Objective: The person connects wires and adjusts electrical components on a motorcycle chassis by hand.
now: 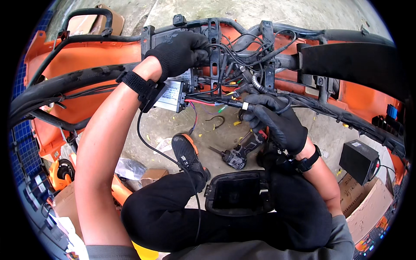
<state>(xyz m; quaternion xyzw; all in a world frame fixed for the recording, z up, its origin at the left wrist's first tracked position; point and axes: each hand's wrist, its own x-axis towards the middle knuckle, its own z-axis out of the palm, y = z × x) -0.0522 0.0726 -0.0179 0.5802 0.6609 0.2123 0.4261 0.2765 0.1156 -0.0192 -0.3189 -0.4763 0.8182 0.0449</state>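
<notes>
From where I stand, a seated person leans over a black tubular metal frame [73,81] with bright orange plastic panels [97,60], both hands in dark knit-cuffed gloves. The left hand [181,54] reaches over the frame, its fingers curled in beside a slotted black metal bracket [213,71]; I cannot tell whether they grip anything. The right hand [277,121] is closed, thumb and fingertips pinching a thin black cable connector with a white band [245,106], which lies in front of the bracket, just right of some red insulated wires [201,102]. Those wires run out of a silver rectangular metal box with a printed label [172,96], sitting below the left wrist. Above the right hand, a loose tangle of black cables [242,54] loops across the frame. On the grey concrete floor [169,123] beneath, a grey and black cordless power tool [236,157] lies near a black shoe with an orange edge [187,152]. A shallow black plastic tray [212,203] is between the person's legs, and off to the right a black box-shaped unit [359,160] stands beside an open brown cardboard box [368,212].
</notes>
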